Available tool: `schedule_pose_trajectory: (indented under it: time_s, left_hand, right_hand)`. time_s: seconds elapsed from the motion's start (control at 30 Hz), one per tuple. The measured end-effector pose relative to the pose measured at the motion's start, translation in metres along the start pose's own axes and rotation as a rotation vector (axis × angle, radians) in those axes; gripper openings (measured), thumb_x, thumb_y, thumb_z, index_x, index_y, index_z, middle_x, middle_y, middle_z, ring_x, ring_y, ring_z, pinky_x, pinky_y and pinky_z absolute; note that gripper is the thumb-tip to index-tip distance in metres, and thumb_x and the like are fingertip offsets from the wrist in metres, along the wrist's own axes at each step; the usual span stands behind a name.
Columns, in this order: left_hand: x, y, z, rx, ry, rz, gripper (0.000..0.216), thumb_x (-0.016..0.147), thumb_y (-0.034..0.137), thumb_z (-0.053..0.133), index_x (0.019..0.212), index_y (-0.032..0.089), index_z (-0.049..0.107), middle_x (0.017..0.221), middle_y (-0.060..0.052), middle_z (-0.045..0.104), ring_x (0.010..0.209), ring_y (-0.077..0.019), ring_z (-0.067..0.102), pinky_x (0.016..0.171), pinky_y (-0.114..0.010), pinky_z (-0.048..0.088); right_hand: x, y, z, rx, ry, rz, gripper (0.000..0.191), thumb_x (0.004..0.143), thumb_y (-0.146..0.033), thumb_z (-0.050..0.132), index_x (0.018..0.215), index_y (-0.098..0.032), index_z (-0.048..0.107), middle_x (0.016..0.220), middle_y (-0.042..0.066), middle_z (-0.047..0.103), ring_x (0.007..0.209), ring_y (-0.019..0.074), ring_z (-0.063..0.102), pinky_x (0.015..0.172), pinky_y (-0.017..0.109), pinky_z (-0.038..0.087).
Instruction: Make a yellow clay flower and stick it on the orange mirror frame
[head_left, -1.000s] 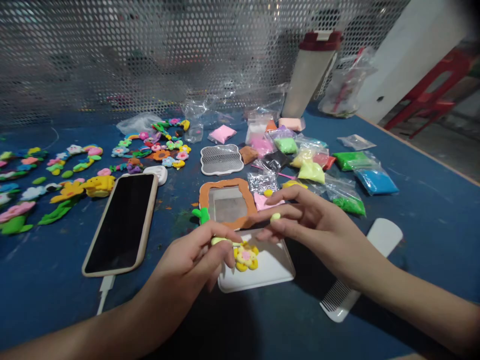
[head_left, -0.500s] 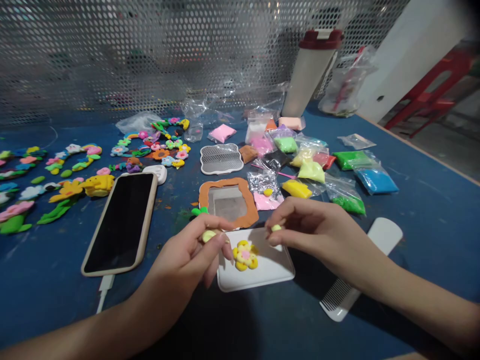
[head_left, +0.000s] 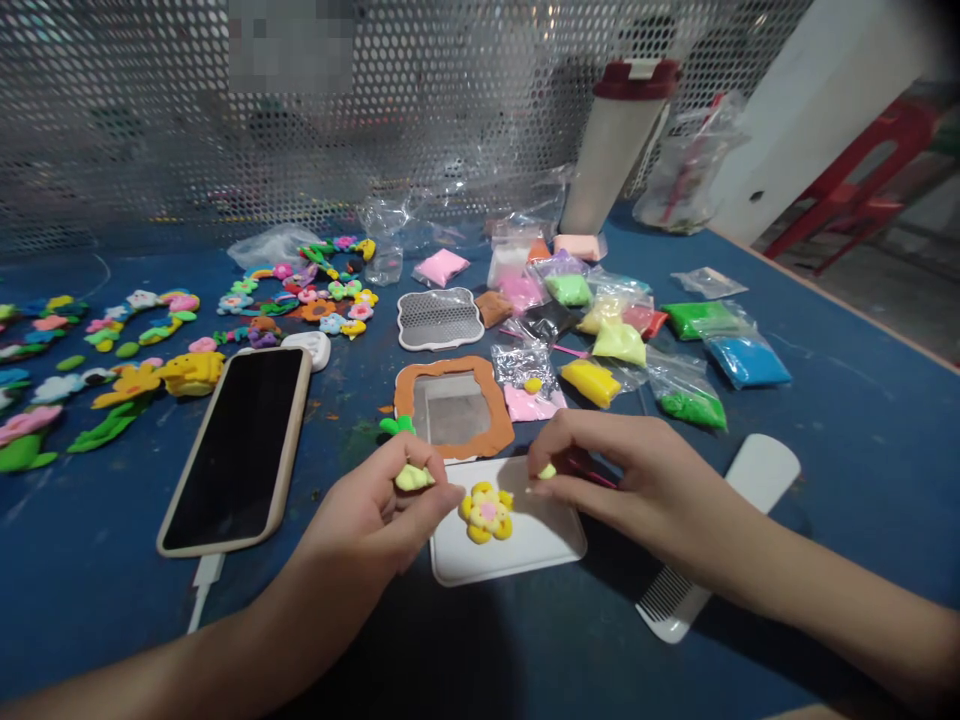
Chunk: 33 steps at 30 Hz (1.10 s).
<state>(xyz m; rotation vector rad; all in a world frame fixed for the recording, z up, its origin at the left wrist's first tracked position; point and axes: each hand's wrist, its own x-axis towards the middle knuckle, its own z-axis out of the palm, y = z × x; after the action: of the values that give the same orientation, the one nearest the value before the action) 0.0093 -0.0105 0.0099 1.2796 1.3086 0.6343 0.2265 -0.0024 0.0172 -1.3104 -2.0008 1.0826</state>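
Observation:
My left hand (head_left: 397,505) is closed around a lump of pale yellow modelling clay (head_left: 414,478), its thumb and forefinger pressed near each other. Across from it, my right hand (head_left: 592,460) pinches a small bit of pale yellow clay (head_left: 548,471) at the fingertips; a thin dark red stick (head_left: 596,473) shows under its fingers. Between the hands a yellow clay flower (head_left: 487,512) with a pink centre lies on a white rectangular plate (head_left: 517,570). Just behind the plate is a mirror (head_left: 454,408) framed in orange-brown clay, with a green clay piece (head_left: 396,426) at its left edge.
A phone (head_left: 238,450) on a cable lies left, near several clay decorations (head_left: 139,380). Bags of coloured clay (head_left: 619,342) spread behind the right hand. A white comb (head_left: 675,600) lies under the right forearm. A tumbler (head_left: 619,150) stands at the back.
My left fingers have curled in closer around the clay lump. My right hand has turned slightly, and the dark red stick now shows beneath its fingers. The flower stays on the plate.

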Motion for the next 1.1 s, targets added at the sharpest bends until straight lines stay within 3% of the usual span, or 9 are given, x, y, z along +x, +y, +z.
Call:
schedule_pose_trajectory:
  time_s: [0.1,0.27,0.57,0.77,0.87,0.93,1.1]
  left_hand:
    - [0.0,0.0,0.0,0.024,-0.03,-0.019,0.016,0.08,0.035,0.052,0.075,0.02,0.051,0.04,0.009,0.043,0.039,-0.0066,0.034,0.041,-0.017,0.024]
    - [0.0,0.001,0.0,-0.004,-0.097,-0.005,0.018,0.083,0.036,0.051,0.078,0.019,0.053,0.065,0.003,0.064,0.042,-0.0059,0.045,0.044,-0.019,0.032]
    - [0.002,-0.007,-0.001,-0.031,-0.116,0.048,0.02,0.089,0.035,0.045,0.098,0.02,0.055,0.07,0.004,0.059,0.045,-0.0058,0.046,0.047,-0.02,0.032]
    - [0.001,-0.004,-0.001,-0.004,-0.095,0.062,0.019,0.089,0.034,0.045,0.091,0.02,0.056,0.064,0.005,0.055,0.044,-0.0053,0.04,0.048,-0.021,0.031]
    - [0.0,-0.002,-0.001,0.023,-0.087,0.036,0.02,0.089,0.036,0.044,0.086,0.02,0.056,0.059,0.007,0.051,0.045,-0.0058,0.038,0.048,-0.021,0.03]
    - [0.0,-0.002,-0.002,0.039,-0.09,0.02,0.022,0.089,0.038,0.045,0.083,0.02,0.055,0.057,0.007,0.048,0.045,-0.0063,0.037,0.047,-0.021,0.028]
    - [0.0,-0.003,-0.001,0.067,-0.095,0.015,0.021,0.089,0.038,0.044,0.082,0.021,0.054,0.057,0.007,0.049,0.046,-0.0067,0.038,0.048,-0.021,0.028]
  right_hand:
    - [0.0,0.001,-0.001,-0.096,-0.045,-0.059,0.009,0.086,-0.021,0.054,0.088,-0.022,0.063,0.084,-0.001,0.067,0.074,0.0122,0.06,0.063,0.023,0.043]
    - [0.0,0.005,0.0,-0.183,-0.056,-0.191,0.006,0.085,-0.022,0.058,0.085,-0.02,0.064,0.086,0.002,0.064,0.079,0.0129,0.058,0.069,0.024,0.044]
    - [0.002,0.005,0.001,-0.274,-0.107,-0.156,0.011,0.081,-0.017,0.06,0.091,-0.019,0.062,0.085,0.003,0.061,0.074,0.0134,0.055,0.068,0.026,0.046]
    - [0.001,0.002,-0.018,-0.347,0.013,-0.146,0.009,0.081,-0.015,0.056,0.088,-0.02,0.059,0.083,0.003,0.062,0.071,0.0136,0.056,0.061,0.024,0.044]
    - [-0.002,0.008,-0.026,-0.472,0.017,-0.013,0.001,0.081,-0.02,0.056,0.08,-0.02,0.056,0.071,0.001,0.061,0.059,0.0127,0.053,0.049,0.022,0.039]
    - [-0.005,0.012,-0.026,-0.606,-0.006,0.038,0.007,0.081,-0.023,0.056,0.076,-0.019,0.053,0.066,0.001,0.058,0.053,0.0129,0.051,0.046,0.023,0.036]
    - [-0.012,0.019,-0.011,-0.863,-0.042,-0.033,0.011,0.083,-0.019,0.049,0.072,-0.018,0.048,0.071,0.004,0.059,0.056,0.016,0.056,0.048,0.026,0.037]
